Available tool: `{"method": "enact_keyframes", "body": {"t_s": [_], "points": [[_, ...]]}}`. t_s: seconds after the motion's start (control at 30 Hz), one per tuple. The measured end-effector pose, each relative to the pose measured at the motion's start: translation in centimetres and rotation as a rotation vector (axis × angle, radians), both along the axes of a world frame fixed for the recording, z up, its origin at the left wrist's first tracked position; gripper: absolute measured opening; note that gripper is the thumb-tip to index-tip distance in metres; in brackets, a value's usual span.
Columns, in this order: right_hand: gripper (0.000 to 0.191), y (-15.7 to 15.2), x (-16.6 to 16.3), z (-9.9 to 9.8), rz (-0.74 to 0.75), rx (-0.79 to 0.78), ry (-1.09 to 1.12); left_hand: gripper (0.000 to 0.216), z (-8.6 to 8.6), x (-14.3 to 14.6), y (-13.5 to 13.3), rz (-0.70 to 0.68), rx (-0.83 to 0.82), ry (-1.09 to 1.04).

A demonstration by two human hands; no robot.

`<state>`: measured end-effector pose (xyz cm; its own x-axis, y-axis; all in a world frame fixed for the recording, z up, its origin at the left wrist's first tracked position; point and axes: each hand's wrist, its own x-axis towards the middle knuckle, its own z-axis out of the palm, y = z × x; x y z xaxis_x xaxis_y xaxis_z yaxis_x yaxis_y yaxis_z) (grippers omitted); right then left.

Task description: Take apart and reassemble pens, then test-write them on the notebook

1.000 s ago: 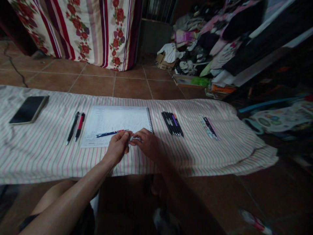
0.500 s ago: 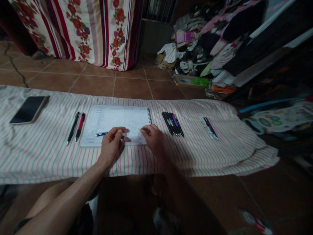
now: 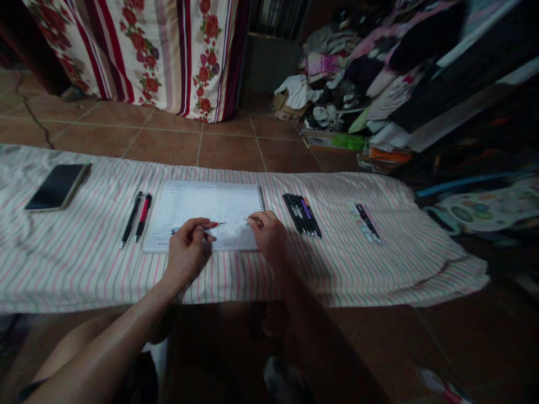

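My left hand (image 3: 187,244) is closed around a slim pen (image 3: 217,224), over the notebook. Its reddish front end with a thin dark point sticks out to the right of my fingers. A dark blue back end shows to their left. To the right, my right hand (image 3: 266,229) is pinched, its fingertips together a short gap from the pen's point. A tiny pale thing seems to be at those fingertips, too small to name. Under both hands lies an open spiral notebook (image 3: 202,196) with a white page, printed text on its left part and wire coils along its right edge.
Left of the notebook lie a black pen (image 3: 131,220) and a red-and-black pen (image 3: 144,217), beyond them a phone (image 3: 58,187). Several dark pens (image 3: 301,215) lie in a row to the right, then a small clear packet (image 3: 369,223). A striped cloth (image 3: 236,280) covers the table.
My right hand has moved slightly away from the left. The pen's reddish front end and thin point now show beyond my left fingers. The whole view has shifted slightly.
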<state>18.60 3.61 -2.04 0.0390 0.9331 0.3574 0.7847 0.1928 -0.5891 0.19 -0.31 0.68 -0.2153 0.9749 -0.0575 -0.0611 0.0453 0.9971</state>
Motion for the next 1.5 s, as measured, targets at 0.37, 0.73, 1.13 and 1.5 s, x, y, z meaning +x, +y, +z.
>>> {"method": "enact_keyframes", "body": {"t_s": [0.37, 0.73, 1.13, 1.5], "points": [[0.014, 0.7, -0.8, -0.3, 0.035, -0.003, -0.014, 0.016, -0.9, -1.3, 0.0, 0.042, 0.038, 0.115], [0.022, 0.7, -0.6, -0.2, 0.036, -0.001, 0.008, 0.019, -2.0, -2.3, 0.1, -0.001, 0.051, 0.229], [0.024, 1.1, 0.1, -0.3, 0.03, 0.1, 0.067, 0.025, -1.6, -3.4, 1.0, 0.012, 0.319, 0.936], [0.025, 1.1, 0.1, 0.1, -0.002, 0.172, 0.078, 0.026, -1.8, -2.9, 1.3, -0.053, 0.284, 1.321]]}}
